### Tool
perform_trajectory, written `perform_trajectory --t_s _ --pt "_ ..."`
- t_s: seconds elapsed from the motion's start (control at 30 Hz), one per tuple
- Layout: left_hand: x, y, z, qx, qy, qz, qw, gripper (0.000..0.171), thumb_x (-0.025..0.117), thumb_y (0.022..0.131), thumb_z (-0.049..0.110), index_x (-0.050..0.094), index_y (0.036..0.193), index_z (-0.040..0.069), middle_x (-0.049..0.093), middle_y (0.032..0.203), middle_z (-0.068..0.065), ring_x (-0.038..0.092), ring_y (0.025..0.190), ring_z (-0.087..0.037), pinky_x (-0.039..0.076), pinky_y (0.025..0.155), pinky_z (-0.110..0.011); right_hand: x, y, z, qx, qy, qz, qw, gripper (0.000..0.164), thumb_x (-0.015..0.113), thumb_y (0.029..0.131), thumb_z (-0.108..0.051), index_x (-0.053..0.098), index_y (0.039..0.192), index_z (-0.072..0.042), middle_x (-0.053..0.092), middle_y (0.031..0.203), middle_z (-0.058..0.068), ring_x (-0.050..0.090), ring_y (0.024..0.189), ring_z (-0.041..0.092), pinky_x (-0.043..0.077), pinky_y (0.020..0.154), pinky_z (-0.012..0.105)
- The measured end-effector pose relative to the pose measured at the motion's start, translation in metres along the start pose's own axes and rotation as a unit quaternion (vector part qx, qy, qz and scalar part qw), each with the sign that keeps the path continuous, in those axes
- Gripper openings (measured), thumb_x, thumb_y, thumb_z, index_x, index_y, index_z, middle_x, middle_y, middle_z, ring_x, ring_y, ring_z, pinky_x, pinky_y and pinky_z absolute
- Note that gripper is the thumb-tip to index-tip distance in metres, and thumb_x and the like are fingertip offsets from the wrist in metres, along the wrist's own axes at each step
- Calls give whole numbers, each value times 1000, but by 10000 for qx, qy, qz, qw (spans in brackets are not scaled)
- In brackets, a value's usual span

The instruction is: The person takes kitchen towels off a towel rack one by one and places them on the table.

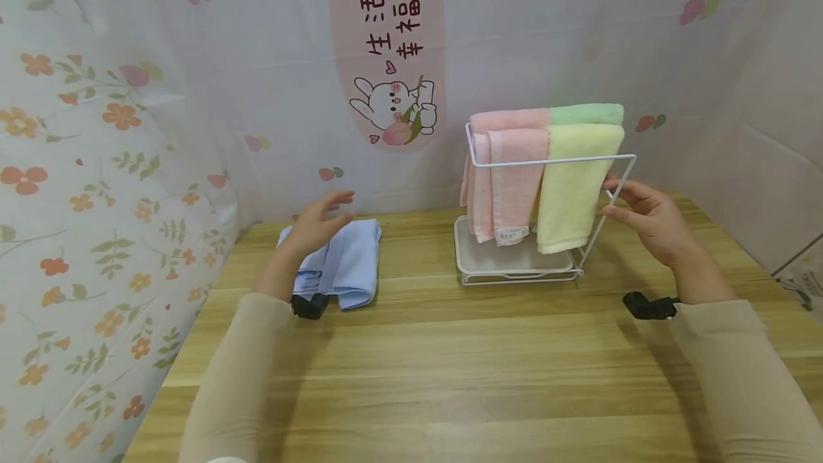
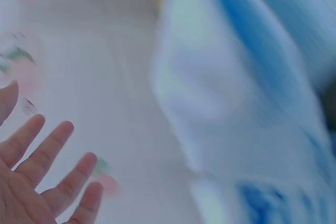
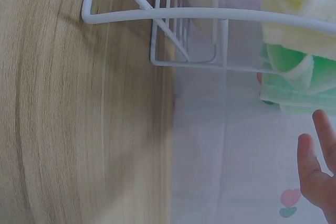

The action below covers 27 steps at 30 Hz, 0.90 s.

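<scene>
My left hand (image 1: 320, 226) is held over the left part of the table, fingers spread and holding nothing. Below it lies a folded light blue towel (image 1: 355, 263), which looks blurred in the left wrist view. My right hand (image 1: 659, 223) is at the right side of a white wire towel rack (image 1: 622, 181), with thumb and fingers apart close to the side wire. Over the rack hang pink towels (image 1: 519, 181), a yellow towel (image 1: 572, 188) and a green towel (image 1: 588, 114) behind the yellow one. In the right wrist view, the fingers (image 3: 308, 153) extend near the green towel's lower edge.
The rack's base holds a pale tray (image 1: 495, 257) on the wooden table (image 1: 411, 356). Behind stands a white printed curtain (image 1: 270, 77) with a rabbit picture, and a floral curtain (image 1: 122, 163) borders the left. A black wrist device (image 1: 649, 306) shows beside the right sleeve.
</scene>
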<state>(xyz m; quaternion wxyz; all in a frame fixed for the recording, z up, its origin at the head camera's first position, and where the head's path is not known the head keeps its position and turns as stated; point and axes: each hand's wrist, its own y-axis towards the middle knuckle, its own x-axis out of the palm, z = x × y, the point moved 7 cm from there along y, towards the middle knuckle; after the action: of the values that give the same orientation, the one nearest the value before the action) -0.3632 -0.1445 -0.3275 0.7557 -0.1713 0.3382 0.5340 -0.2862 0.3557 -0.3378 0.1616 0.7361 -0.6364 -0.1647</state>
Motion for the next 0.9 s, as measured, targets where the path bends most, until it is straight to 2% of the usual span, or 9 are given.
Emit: perform_trajectory --t_s 0.2,0.37,0.5,0.57,0.73,0.9 --pt "13 10 59 750 -691 375 9941 45 58 102 27 50 144 15 58 141 -10 48 136 -34 42 107 -59 1 0 1 -27 72 -52 10000 42 52 94 16 66 125 -9 65 123 -15 47 128 -3 35 96 12" --pt "19 20 101 1188 -1185 810 9825 39 59 101 28 56 138 18 60 139 -3 55 128 -24 49 98 -53 0 -1 2 15 202 -14 9998 41 52 94 16 66 124 -9 67 122 -16 45 130 -4 33 98 12" --pt "20 32 129 1491 -1398 967 9741 38 61 99 27 58 136 16 61 137 0 57 125 -19 51 95 -47 -1 -1 1 -3 230 -19 9997 38 52 94 16 64 124 -4 67 122 -15 43 132 -5 33 100 11" --pt "22 37 141 1603 -1422 954 9721 39 63 98 26 58 136 16 62 136 0 57 124 -19 51 95 -45 0 0 0 -72 286 -44 9996 38 52 93 17 64 124 -2 67 121 -14 45 131 -3 35 99 12" --pt "35 49 163 1773 -1309 710 9728 41 65 97 25 57 137 16 60 137 0 55 126 -17 51 98 -43 2 3 -2 -220 457 -79 9987 39 50 92 21 66 120 -1 68 120 -10 53 122 2 42 94 15" --pt "46 62 180 1994 -1115 584 9718 43 67 96 25 58 136 13 61 138 -3 56 127 -22 49 101 -42 0 3 -4 -81 205 -55 9997 41 53 90 20 66 123 -2 66 127 -12 48 130 -2 41 94 13"
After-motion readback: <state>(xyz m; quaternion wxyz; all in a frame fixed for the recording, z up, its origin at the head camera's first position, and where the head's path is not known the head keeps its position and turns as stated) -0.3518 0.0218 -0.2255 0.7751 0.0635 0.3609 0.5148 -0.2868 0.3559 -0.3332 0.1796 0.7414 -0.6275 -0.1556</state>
